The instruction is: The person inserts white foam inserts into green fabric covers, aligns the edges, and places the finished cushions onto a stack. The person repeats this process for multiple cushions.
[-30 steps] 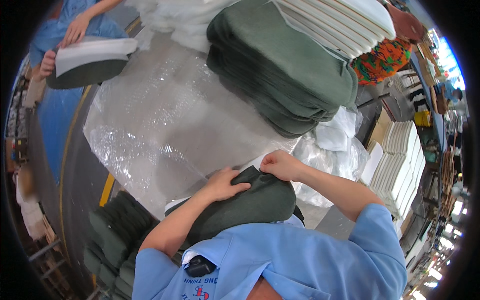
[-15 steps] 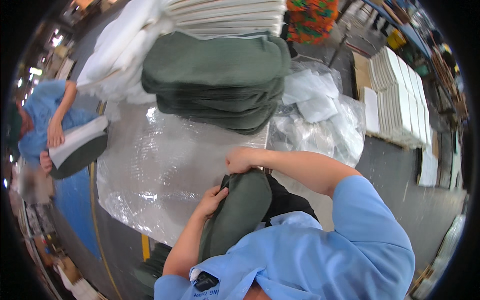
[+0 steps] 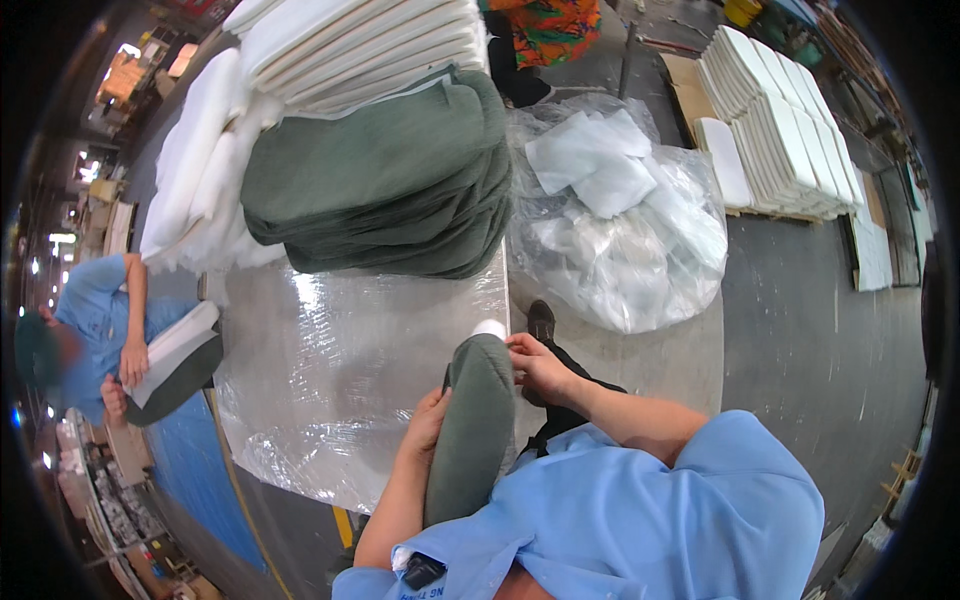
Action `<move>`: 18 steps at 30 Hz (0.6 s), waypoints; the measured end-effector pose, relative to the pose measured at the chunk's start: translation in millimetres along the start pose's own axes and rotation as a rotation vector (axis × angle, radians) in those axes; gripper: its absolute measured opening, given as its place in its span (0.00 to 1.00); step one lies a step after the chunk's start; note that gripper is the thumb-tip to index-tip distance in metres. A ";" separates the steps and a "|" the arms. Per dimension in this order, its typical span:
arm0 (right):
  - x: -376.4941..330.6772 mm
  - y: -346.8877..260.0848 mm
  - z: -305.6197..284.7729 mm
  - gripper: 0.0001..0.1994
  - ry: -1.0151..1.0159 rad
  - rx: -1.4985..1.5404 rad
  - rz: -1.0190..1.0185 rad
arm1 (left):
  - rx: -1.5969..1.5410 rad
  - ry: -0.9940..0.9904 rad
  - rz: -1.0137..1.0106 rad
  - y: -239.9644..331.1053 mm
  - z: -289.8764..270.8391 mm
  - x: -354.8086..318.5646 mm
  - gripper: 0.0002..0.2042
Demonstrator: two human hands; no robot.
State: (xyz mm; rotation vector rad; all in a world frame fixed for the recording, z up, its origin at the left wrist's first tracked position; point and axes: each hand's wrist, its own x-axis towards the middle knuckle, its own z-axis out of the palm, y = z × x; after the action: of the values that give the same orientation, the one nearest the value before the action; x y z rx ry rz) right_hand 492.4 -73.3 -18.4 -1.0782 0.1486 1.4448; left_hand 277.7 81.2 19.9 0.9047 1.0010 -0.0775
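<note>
A dark green fabric cover [image 3: 472,430], long with a rounded end, stands on edge close to my body. White padding [image 3: 490,328] pokes out past its far end. Wrapped round the cover's left side is my left hand [image 3: 424,425], its thumb near the edge. With bent fingers my right hand [image 3: 542,370] pinches the upper right edge, beside the padding; its fingertips are partly hidden. Beyond both hands, a pile of similar green covers [image 3: 375,165] lies on the plastic-wrapped table [image 3: 330,350].
Stacked white pads [image 3: 370,50] and loose white batting [image 3: 195,160] lie behind the pile. A clear plastic bag of white scraps [image 3: 620,240] stands right of the table. Farther right are white pad stacks [image 3: 780,120]. At left a co-worker [image 3: 95,300] holds a green-and-white piece [image 3: 180,370].
My right hand has opened from a fist above the cover's far end and moved down to its right edge. White padding now shows there. The view has shifted rightward.
</note>
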 end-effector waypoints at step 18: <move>-7.2 -7.9 -35.4 0.42 -0.232 0.690 0.413 | 0.170 -0.094 0.008 -2.0 43.2 16.1 0.14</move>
State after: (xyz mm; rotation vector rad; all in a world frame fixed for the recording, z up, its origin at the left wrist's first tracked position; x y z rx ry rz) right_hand 515.6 -100.0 -29.2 -0.3184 0.6802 1.6875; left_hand 315.9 55.6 16.0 1.0502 0.9129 -0.1990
